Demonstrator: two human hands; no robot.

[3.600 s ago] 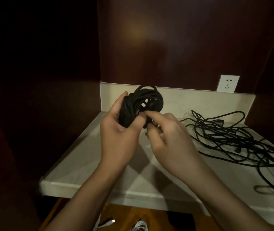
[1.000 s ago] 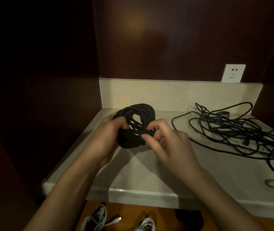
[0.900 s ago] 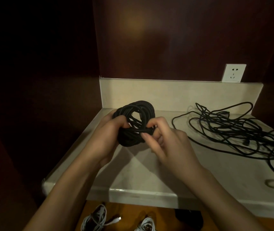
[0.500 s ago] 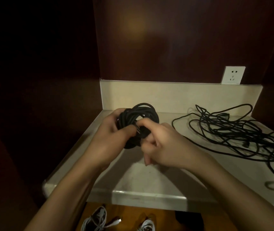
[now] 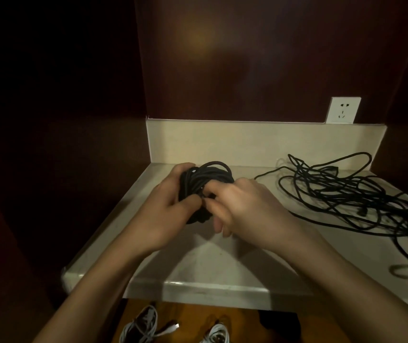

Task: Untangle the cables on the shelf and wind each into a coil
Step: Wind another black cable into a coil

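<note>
Both hands are holding the black cable coil (image 5: 204, 180) above the far left part of the pale shelf (image 5: 222, 268). The left hand (image 5: 170, 214) is gripping the coil's left side, its fingers wrapping behind the bundle and out of sight. The right hand (image 5: 242, 206) is covering the coil's right and near side, its thumb and forefinger pinching a strand at the front; the remaining fingers are curling underneath, and the coil's lower half is mostly hidden. On the right, well apart from the coil, the loose black cable tangle (image 5: 361, 201) is sprawling over the shelf and running off the frame's right edge. A white wall socket (image 5: 343, 110) is sitting above the backsplash. Below the shelf, white cables (image 5: 143, 328) are lying in dimness, cut off by the bottom edge.
</note>
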